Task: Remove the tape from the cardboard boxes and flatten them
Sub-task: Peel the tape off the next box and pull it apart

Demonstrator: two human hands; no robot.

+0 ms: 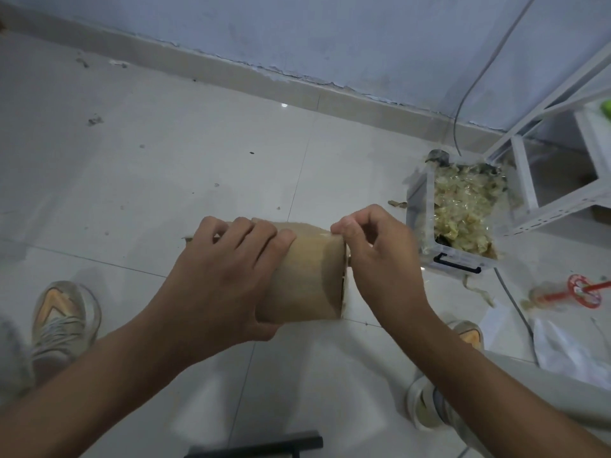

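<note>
A small brown cardboard box (309, 279), wrapped in glossy clear tape, is held in the air above the tiled floor at the centre of the view. My left hand (228, 276) grips its left side, fingers spread over the top and thumb underneath. At the box's upper right edge, my right hand (373, 249) has its thumb and forefinger pinched together on the tape. The box's far left end is hidden behind my left hand.
A clear plastic bin (459, 213) full of crumpled tape stands on the floor to the right. White metal shelving (542, 153) stands behind it. A red-and-white object (582, 290) and white plastic (568, 348) lie lower right. My shoes (62, 322) flank the spot.
</note>
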